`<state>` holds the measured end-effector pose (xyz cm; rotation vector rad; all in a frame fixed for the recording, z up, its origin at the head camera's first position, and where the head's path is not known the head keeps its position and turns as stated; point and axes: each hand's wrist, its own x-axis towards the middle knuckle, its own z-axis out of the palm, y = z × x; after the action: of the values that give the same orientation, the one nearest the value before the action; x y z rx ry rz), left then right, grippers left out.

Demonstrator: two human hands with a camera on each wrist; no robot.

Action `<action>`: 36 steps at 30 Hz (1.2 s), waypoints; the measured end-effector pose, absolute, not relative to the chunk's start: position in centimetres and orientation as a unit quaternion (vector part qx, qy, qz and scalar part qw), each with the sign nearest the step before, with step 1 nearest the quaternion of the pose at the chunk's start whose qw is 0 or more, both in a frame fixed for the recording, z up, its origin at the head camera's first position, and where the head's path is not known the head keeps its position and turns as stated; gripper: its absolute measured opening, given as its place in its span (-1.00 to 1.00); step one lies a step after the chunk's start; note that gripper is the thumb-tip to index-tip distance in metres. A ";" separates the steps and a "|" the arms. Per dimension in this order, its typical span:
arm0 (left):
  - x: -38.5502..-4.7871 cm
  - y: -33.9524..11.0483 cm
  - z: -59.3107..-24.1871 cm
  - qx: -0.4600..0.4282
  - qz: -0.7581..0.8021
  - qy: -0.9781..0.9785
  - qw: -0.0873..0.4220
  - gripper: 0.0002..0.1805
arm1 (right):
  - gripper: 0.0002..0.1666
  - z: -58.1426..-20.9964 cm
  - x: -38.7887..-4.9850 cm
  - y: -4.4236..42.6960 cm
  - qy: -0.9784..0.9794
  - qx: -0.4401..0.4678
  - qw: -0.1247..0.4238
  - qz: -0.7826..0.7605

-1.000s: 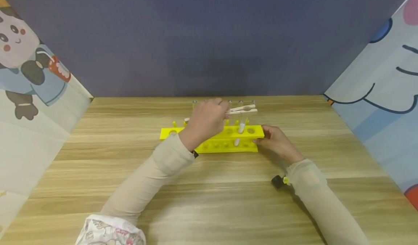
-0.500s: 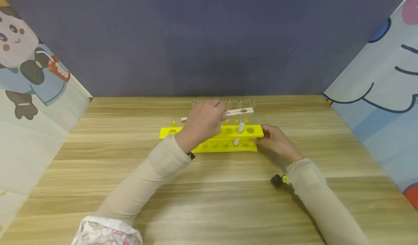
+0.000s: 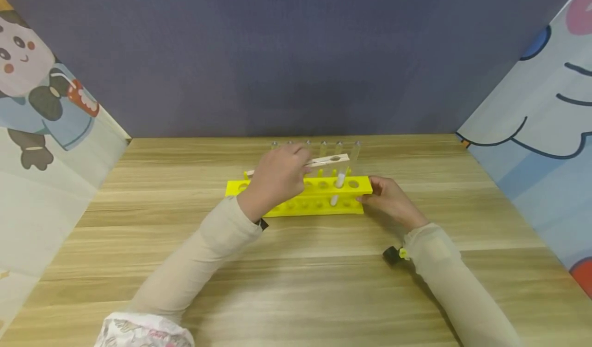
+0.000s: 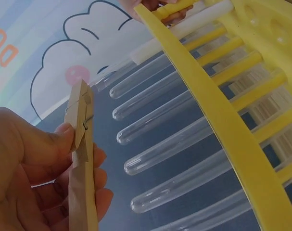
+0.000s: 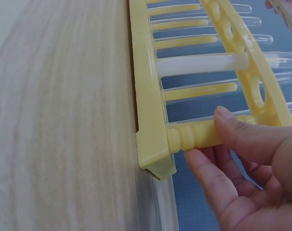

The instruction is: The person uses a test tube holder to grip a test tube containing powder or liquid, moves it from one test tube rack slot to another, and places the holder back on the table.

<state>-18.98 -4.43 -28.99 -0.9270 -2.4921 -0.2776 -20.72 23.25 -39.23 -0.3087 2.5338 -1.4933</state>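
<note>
My left hand [image 3: 277, 176] grips a wooden test tube clamp [image 3: 329, 160] above the rack, thumb on one side and fingers on the other in the left wrist view. The clamp's wooden jaws are together, their tip close to the top of an upright test tube with white contents [image 3: 339, 181]; whether they touch is unclear. That tube stands in a front hole of the yellow test tube rack [image 3: 319, 212], second from the right end. My right hand [image 3: 393, 203] pinches the rack's right end post [image 5: 203, 134] between thumb and fingers.
Several clear test tubes [image 4: 155, 122] sit upside down on the rack's back pegs, rounded ends up. The rack stands on a wood-grain table [image 3: 324, 285]. A dark panel [image 3: 296, 54] rises behind, with cartoon-printed walls [image 3: 532, 131] at both sides.
My left hand has moved left and slightly down with the clamp, whose spread jaws have come together. The white-filled tube stays in its hole, and my right hand keeps its hold.
</note>
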 end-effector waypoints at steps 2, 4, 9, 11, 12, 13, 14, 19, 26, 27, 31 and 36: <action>-18.9 -4.7 -29.0 -0.331 -0.101 -0.909 0.231 -0.93 | -0.54 -39.2 -20.7 23.2 0.853 -0.102 0.091 -0.504; -18.7 -5.0 -29.0 -0.325 -0.101 -0.912 0.228 -0.93 | -0.54 -39.3 -20.7 23.3 0.854 -0.106 0.089 -0.502; -18.3 -5.9 -29.0 -0.317 -0.106 -0.915 0.226 -0.93 | -0.54 -39.3 -20.7 23.4 0.852 -0.116 0.085 -0.504; -18.1 -6.4 -29.0 -0.314 -0.105 -0.915 0.231 -0.92 | -0.55 -39.3 -20.7 23.5 0.851 -0.115 0.086 -0.505; -18.0 -6.7 -29.0 -0.310 -0.105 -0.916 0.232 -0.92 | -0.55 -39.3 -20.7 23.5 0.851 -0.114 0.087 -0.505; -18.0 -6.9 -28.9 -0.308 -0.105 -0.917 0.230 -0.92 | -0.55 -39.3 -20.8 23.5 0.851 -0.114 0.088 -0.506; -18.0 -7.2 -28.9 -0.304 -0.105 -0.919 0.229 -0.91 | -0.55 -39.3 -20.7 23.5 0.851 -0.112 0.089 -0.506; -17.7 -8.4 -28.8 -0.285 -0.109 -0.928 0.213 -0.87 | -0.56 -39.3 -20.7 23.5 0.850 -0.111 0.090 -0.507; -17.5 -10.0 -29.0 -0.261 -0.107 -0.937 0.206 -0.88 | -0.57 -39.5 -20.9 23.5 0.851 -0.114 0.088 -0.505; -17.5 -10.2 -29.1 -0.258 -0.107 -0.938 0.205 -0.88 | -0.58 -39.5 -20.9 23.5 0.852 -0.113 0.089 -0.504; -17.5 -11.0 -29.2 -0.245 -0.108 -0.943 0.199 -0.88 | -0.56 -39.4 -20.8 23.5 0.851 -0.111 0.090 -0.505; -17.6 -11.8 -29.4 -0.224 -0.108 -0.951 0.186 -0.86 | -0.54 -39.3 -20.7 23.4 0.852 -0.107 0.091 -0.505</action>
<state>-17.61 -11.84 -29.44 -0.6316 -2.6770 -0.3031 -20.72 23.36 -39.32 -0.3190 2.5310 -1.4998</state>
